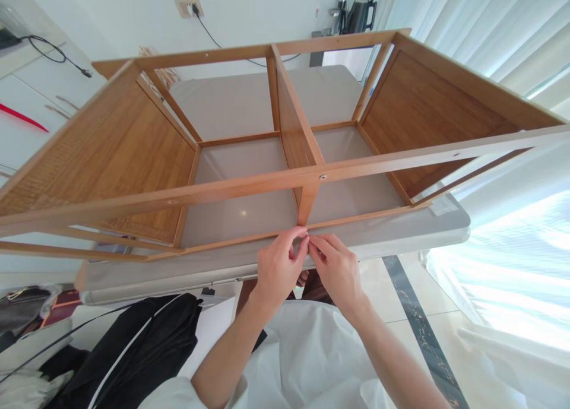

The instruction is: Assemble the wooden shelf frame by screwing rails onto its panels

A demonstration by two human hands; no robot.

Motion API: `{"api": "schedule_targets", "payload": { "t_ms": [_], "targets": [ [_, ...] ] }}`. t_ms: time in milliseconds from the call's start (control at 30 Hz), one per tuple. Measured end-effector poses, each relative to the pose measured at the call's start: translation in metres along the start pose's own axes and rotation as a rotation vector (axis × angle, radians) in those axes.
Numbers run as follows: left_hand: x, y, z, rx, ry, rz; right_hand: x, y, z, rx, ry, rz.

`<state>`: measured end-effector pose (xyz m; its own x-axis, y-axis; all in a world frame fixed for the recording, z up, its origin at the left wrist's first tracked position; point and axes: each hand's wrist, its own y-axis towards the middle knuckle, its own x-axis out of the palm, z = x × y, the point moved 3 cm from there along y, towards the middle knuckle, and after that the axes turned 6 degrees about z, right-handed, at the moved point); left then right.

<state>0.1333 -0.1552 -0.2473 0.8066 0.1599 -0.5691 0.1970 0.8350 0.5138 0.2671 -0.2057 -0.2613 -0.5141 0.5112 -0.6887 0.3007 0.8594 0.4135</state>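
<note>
A wooden cabinet frame (231,186) with solid side panels and a middle divider (296,115) stands on a light grey table (240,213). Both my hands meet at the foot of the divider's front post, by the lower front rail. My left hand (278,266) pinches with thumb and forefinger; whatever lies between the fingertips is too small to make out. Close against it, my right hand (336,272) is pinched the same way, its tips touching or nearly touching the left ones. A round metal fastener (323,177) shows on the upper front rail above them.
Black and white clothing (164,343) lies in a heap at lower left. A kettle (360,14) stands by the back wall, near a wall socket (189,8) with a plugged-in cable. Sheer curtains (512,266) hang on the right.
</note>
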Motion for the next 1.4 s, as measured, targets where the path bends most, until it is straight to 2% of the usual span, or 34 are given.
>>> {"api": "schedule_targets", "payload": {
  "t_ms": [267,400,600,833,967,1200,1400],
  "targets": [
    [0.016,-0.001,0.008,0.215,0.095,0.022,-0.029,0.009,0.012,0.228,0.172,0.0],
    [0.024,-0.003,0.009,0.255,0.108,-0.027,-0.038,0.013,0.017,0.219,0.177,0.015],
    [0.026,-0.003,0.005,0.226,0.128,-0.052,-0.028,0.01,0.021,0.073,0.017,-0.009],
    [0.024,0.001,0.007,0.218,0.111,-0.065,-0.025,0.014,0.015,-0.004,-0.169,-0.134],
    [0.017,-0.002,0.004,0.196,0.033,-0.124,-0.026,0.017,0.014,-0.009,-0.168,-0.161],
    [-0.002,-0.011,-0.013,0.062,-0.066,-0.101,-0.025,0.018,0.021,-0.007,-0.079,-0.156],
    [-0.003,-0.008,-0.013,-0.015,-0.084,-0.116,-0.027,0.02,0.024,-0.035,-0.072,-0.194]
  ]
}}
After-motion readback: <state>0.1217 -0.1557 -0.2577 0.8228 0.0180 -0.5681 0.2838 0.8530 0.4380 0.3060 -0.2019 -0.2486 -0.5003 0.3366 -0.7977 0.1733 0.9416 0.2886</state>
